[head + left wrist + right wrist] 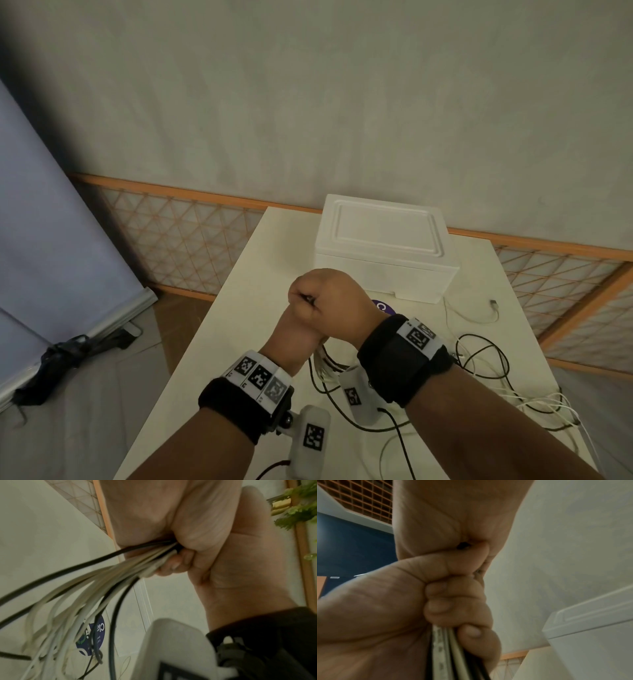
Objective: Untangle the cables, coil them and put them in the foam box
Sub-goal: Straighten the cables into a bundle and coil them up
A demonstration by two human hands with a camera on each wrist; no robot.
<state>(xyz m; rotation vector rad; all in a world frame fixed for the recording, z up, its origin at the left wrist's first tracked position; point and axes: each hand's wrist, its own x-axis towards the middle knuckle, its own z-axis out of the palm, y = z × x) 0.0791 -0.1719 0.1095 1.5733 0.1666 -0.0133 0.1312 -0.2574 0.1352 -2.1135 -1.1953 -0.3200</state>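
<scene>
Both hands are raised above the table (239, 308), stacked as fists on one bundle of black and white cables (120, 568). My right hand (322, 298) is on top, with a black cable end (462, 546) showing in its fist. Just below it, my left hand (294, 335) grips the bundle, and the strands (443, 649) hang down from its fingers. The rest of the cables lie in a loose tangle (479, 377) on the table's near right. The white foam box (380, 246) stands behind the hands with its lid on.
A white cable with a plug (493, 303) lies to the right of the box. A purple round sticker (382, 306) sits on the table in front of it. A lattice screen (178, 233) runs behind the table, whose left edge drops to the floor.
</scene>
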